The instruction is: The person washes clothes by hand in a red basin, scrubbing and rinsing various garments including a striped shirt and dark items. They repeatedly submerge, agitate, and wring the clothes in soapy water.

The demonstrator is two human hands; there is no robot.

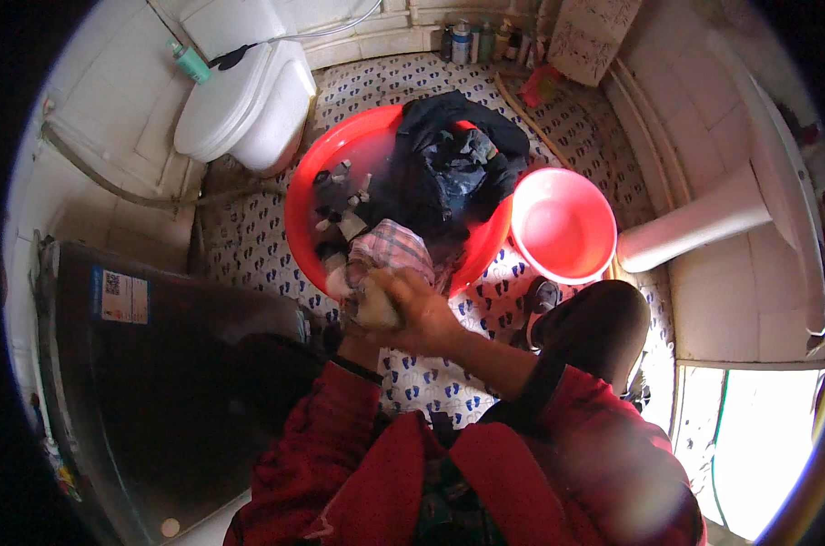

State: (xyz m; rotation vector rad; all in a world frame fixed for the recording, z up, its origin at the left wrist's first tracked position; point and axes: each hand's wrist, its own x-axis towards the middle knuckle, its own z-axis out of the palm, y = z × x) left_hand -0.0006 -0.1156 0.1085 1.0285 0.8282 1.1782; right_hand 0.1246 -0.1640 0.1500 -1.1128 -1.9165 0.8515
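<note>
Over the near rim of a large red plastic basin (303,256), my two hands are close together. My right hand (423,314) is curled around a pale yellowish block (377,305), which looks like a bar of soap. Below and behind it, my left hand (359,347) is mostly hidden and appears to grip the bunched end of a pink and grey plaid cloth (393,246). That cloth drapes into the basin. Dark wet clothing (426,170) fills the basin's middle and hangs over its far right rim. Small black and white fabric pieces (348,205) lie in cloudy water at the left.
A smaller pink basin (562,222) stands right of the large one. The toilet (249,109) is at the far left, with a green bottle (193,65) on it. A black appliance (180,368) flanks my left, a pedestal sink (706,218) my right. Several bottles (461,44) line the back wall.
</note>
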